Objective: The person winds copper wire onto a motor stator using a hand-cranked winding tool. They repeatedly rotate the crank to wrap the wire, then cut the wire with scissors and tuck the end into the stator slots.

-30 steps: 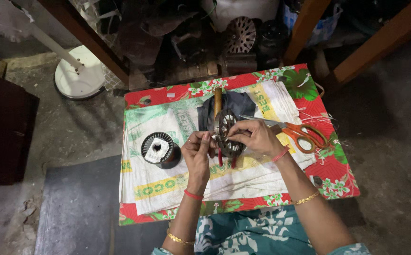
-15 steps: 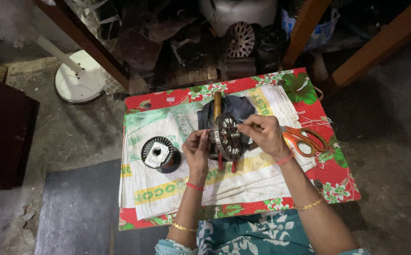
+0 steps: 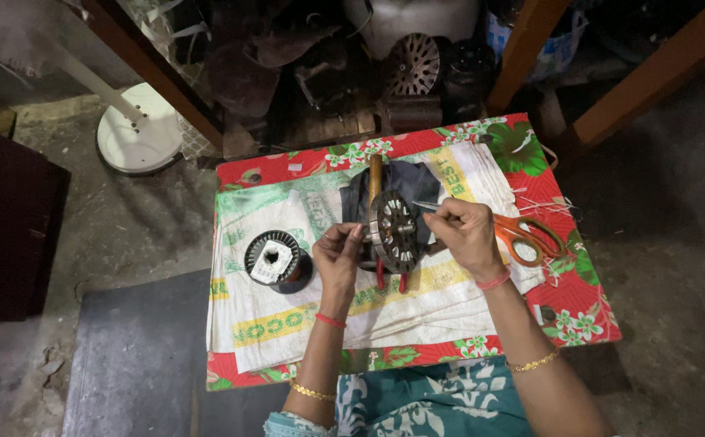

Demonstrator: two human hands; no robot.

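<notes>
A dark round slotted motor core stands on edge in the middle of a low table, over a dark cloth. My left hand pinches at its left side, fingers closed; what it grips is too small to tell. My right hand is at the core's right side, shut on a thin metal tool pointing at the core. A wooden handle lies behind the core, and two red handle tips show below it.
A wire spool sits left on the white woven sack. Orange-handled scissors lie right. The table has a red floral cover. Beyond it are a white fan base, motor parts and wooden legs.
The core has turned more upright and edge-on between my hands. My right hand has shifted slightly right along its side. The left hand stays at the left rim.
</notes>
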